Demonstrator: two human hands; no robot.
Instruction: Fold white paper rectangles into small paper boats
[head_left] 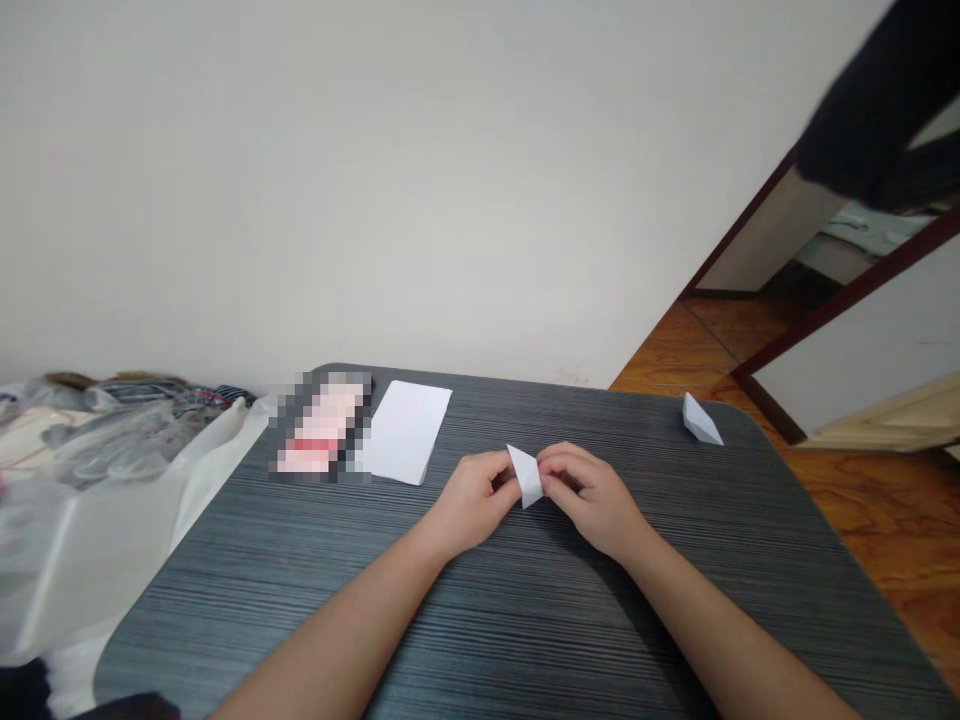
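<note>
The left hand [471, 502] and the right hand [591, 500] have fingers closed, together pinching one pointed folded white paper [526, 477].

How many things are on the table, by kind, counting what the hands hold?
Folded white paper pieces: 2, one between left hand and right hand, one near the far right corner
Flat white paper sheet: 1
Pixelated item: 1
Total: 4

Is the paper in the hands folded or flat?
Folded. The white paper makes a small pointed shape, not a flat sheet, and it is pinched between the left hand and right hand.
</note>
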